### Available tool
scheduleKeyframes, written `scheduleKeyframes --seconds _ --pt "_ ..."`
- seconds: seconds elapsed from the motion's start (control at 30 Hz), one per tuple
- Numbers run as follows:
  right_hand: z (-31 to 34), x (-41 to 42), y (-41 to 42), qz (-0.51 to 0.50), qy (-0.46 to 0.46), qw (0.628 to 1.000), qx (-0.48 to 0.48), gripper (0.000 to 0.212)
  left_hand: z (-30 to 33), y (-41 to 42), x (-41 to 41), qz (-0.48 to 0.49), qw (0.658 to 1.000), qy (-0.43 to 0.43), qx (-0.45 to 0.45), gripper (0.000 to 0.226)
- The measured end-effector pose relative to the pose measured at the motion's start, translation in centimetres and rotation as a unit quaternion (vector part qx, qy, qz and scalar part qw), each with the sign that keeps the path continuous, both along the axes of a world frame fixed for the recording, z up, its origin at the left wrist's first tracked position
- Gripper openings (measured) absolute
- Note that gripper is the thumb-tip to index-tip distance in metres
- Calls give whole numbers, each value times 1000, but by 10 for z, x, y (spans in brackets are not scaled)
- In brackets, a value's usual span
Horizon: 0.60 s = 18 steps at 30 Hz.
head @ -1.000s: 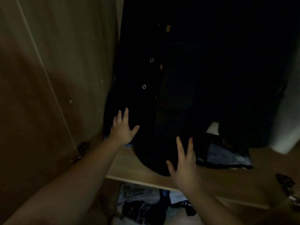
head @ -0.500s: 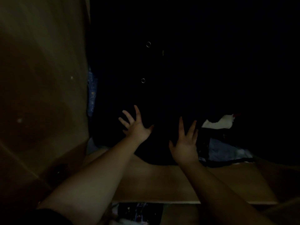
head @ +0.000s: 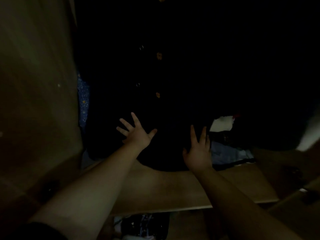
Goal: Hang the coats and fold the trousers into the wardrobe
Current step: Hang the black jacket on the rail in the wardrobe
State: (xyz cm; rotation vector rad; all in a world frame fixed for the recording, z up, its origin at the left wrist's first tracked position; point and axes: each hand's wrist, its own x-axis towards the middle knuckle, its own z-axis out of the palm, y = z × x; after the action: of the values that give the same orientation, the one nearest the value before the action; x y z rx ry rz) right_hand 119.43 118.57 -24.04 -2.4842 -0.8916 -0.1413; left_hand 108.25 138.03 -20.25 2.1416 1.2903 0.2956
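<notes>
A dark coat (head: 155, 87) with metal snaps and small orange buttons hangs inside the dim wardrobe, its hem bunched on the wooden shelf (head: 173, 187). My left hand (head: 136, 132) lies flat on the lower left part of the coat, fingers spread. My right hand (head: 199, 151) presses with straight fingers on the dark bundle of cloth at the hem. The upper wardrobe is too dark to make out.
The wooden wardrobe door (head: 34, 92) stands at the left. A blue flowered cloth (head: 84, 101) shows beside it. White (head: 222, 124) and pale blue (head: 228, 153) clothes lie on the shelf at the right. More clothes (head: 143, 226) sit below the shelf.
My head has moved closer into the wardrobe. Both hands have shifted further in and up along the coat's lower part, staying flat.
</notes>
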Motion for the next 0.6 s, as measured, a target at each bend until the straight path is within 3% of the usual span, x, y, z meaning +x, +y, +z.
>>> scheduleKeyframes --seconds 0.17,0.4,0.6 --pt "7 -20 -36 49 15 998 19 88 -3 -44 -36 -5 999 -46 13 95" --pt "16 -53 -94 121 37 990 65 77 -6 -114 -88 -59 992 -102 33 81" --pt "21 -80 -144 126 54 985 108 72 15 -172 -131 -73 989 -96 89 63"
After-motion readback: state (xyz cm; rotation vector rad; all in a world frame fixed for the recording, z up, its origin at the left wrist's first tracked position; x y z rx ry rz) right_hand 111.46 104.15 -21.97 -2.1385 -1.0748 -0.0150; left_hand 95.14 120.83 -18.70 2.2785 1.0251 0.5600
